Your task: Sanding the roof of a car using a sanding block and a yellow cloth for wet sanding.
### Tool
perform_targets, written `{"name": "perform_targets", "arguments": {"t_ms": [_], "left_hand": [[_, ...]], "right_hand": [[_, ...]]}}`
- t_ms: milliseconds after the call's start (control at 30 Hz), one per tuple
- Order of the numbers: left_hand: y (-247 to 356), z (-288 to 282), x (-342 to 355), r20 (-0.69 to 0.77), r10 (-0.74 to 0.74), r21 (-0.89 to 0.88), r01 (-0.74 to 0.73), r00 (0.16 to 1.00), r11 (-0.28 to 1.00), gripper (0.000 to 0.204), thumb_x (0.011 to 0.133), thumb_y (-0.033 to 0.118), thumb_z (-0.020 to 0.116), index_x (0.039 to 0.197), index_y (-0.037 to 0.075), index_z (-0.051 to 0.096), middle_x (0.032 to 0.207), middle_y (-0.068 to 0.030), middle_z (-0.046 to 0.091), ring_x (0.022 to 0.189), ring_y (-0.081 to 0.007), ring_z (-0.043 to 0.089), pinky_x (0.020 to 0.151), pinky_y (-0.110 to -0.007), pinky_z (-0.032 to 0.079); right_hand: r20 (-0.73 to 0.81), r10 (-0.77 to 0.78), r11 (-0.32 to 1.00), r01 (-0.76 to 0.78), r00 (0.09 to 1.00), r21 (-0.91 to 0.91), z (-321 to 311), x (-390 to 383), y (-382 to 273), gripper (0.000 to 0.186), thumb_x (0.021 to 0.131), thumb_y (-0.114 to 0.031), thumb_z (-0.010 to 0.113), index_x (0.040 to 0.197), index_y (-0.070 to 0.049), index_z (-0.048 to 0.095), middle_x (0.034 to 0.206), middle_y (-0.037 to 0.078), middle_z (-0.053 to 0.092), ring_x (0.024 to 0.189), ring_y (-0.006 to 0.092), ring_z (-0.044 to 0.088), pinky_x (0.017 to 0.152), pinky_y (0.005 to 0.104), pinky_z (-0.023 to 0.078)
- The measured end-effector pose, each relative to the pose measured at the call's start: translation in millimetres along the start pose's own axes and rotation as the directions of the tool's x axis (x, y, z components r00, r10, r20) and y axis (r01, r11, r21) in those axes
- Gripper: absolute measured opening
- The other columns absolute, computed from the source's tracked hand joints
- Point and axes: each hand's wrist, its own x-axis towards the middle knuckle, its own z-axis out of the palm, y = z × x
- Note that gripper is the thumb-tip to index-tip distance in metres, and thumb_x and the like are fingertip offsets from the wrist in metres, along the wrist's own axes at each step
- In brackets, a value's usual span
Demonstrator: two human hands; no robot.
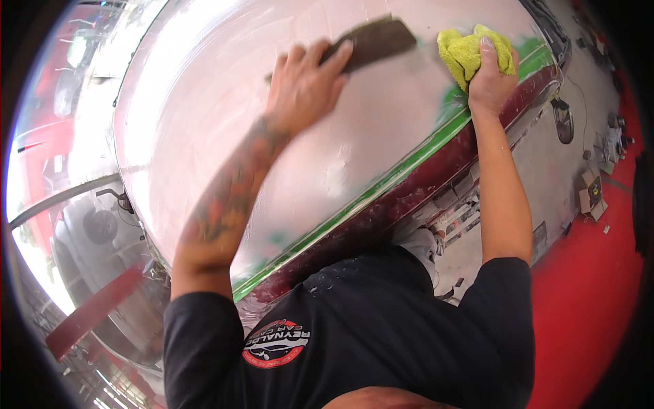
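My left hand grips a long, dark sanding block that lies against the pale pinkish-white car roof. The fingers wrap over one end of the block, and its other end points to the right. A bunched yellow-green cloth is in my right hand, pressed on the roof near its right edge. The roof looks wet and shiny in places, with green patches showing through. Between my arms runs the roof's green edge, with dark red bodywork below it.
My torso is close against the car's side. To the right, a dark rounded part sticks out beside the bodywork. An opened cardboard box and scattered items lie on the grey and red floor. Another vehicle stands at the left.
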Motion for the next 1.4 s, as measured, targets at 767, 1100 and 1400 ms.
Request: {"name": "perform_targets", "arguments": {"t_ms": [767,1100,1400], "left_hand": [[43,-2,-32,-0.004,-0.19,-0.059,0.19,0.982,0.98,0.052,0.089,0.026,0.07,0.139,0.018,0.057,0.133,-0.0109,0.056,0.112,-0.0331,0.055,0.092,-0.05,0.044],[11,-115,-438,-0.279,-0.837,0.208,0.88,0.471,0.426,0.055,0.092,0.019,0.067,0.146,0.011,0.056,0.126,-0.0186,0.059,0.108,-0.0363,0.055,0.096,-0.046,0.043],[-28,-108,-419,-0.306,-0.901,0.176,0.949,0.306,0.262,0.054,0.094,0.031,0.067,0.142,0.007,0.058,0.125,-0.0225,0.061,0.109,-0.0398,0.058,0.097,-0.047,0.048]], "right_hand": [[0.07,0.065,0.997,-0.063,0.995,-0.038,-13,12,21,0.035,0.095,-0.026,0.071,0.113,0.004,0.062,0.106,0.014,0.069,0.095,0.0238,0.067,0.087,0.0361,0.054],[0.087,0.099,0.987,-0.087,0.991,-0.138,-9,16,14,0.041,0.096,-0.029,0.07,0.117,0.006,0.061,0.109,0.014,0.068,0.093,0.0234,0.067,0.081,0.0364,0.057],[0.2,0.0,0.908,0.084,0.98,-0.411,-9,23,13,0.056,0.094,-0.037,0.071,0.131,0.003,0.056,0.127,0.017,0.064,0.108,0.0286,0.066,0.091,0.0392,0.055]]}}
